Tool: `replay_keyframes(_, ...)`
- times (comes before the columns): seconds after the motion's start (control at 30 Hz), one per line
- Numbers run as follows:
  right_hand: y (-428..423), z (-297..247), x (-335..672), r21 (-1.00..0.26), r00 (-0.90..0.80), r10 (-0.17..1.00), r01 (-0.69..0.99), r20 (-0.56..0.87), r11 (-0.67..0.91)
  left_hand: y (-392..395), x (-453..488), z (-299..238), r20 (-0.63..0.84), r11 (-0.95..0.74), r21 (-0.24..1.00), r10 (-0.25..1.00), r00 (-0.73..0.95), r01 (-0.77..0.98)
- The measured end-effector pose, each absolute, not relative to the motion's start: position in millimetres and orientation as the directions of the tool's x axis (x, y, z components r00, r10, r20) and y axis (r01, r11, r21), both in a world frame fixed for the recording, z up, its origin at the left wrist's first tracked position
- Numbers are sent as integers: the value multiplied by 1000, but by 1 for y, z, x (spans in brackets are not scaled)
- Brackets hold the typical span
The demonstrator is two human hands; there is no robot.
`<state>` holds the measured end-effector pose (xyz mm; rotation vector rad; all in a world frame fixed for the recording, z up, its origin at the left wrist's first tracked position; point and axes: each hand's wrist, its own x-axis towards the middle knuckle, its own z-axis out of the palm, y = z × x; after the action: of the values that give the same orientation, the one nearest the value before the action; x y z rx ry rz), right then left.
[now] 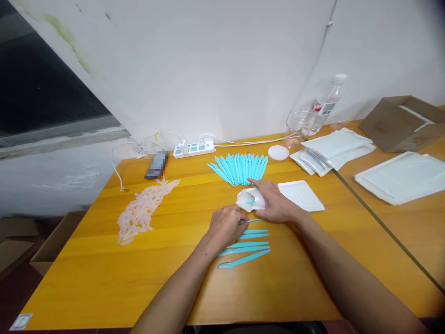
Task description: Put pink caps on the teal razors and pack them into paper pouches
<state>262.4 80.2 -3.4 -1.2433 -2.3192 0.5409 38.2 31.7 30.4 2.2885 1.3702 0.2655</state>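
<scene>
**Blue stick in the left hand, pouch open in the right**

The left hand (226, 226) has its fingertips pinched together on a thin blue stick (255, 220), just below the mouth of a white pouch (259, 198). The right hand (273, 200) is closed around the pouch, fingers above and thumb below, and the mouth gapes toward the left. A flat white envelope (302, 195) shows beyond that hand; whether it is part of the pouch or a separate one, I cannot tell.

The work looks partway along. A bit of blue shows inside the mouth, so something seems to be in already; how much lies deeper is hidden. Outside, a short row of blue sticks (246, 260) lies nearest the person, and a larger fan of blue sticks (241, 168) spreads behind the pouch, both apparently not yet dealt with.

Farther left, pale pink pieces (141, 211) lie loose in a heap on the table (104, 283), untouched. To the right are stacked white packets (342, 146), another white packet (405, 178) and a cardboard box (391, 123).
</scene>
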Motion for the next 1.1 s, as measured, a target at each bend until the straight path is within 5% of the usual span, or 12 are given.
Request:
replay_keyframes(0.1, 80, -2, 264, -537, -485, 848, 667, 212, 516, 32, 23, 41, 41, -378, 657, 882, 470, 652)
replay_keyframes(0.23, 79, 0, 262, -527, -498, 846, 675, 191, 516, 37, -5, 52, 140, -164, 943, 985, 104, 289)
replay_keyframes(0.4, 78, -1, 258, -535, -513, 841, 667, 175, 518, 46, 7, 32, 62, -63, 998, 991, -118, -6)
replay_keyframes(0.57, 77, -4, 253, -544, -524, 826, 640, 206, 542, 45, 43, 2, 154, -129, 950, 986, -68, 284)
replay_keyframes(0.73, 75, -3, 250, -518, -542, 814, 644, 209, 562, 39, 51, 6, 227, -337, 627, 942, 249, 702)
replay_keyframes(0.97, 77, -4, 252, -488, -550, 816, 671, 176, 558, 13, 37, 25, -51, -440, 501, 845, 533, 745)
replay_keyframes(1.1, 77, -5, 253, -494, -552, 813, 662, 186, 563, 11, 47, 25, -103, -454, 431, 834, 543, 780)
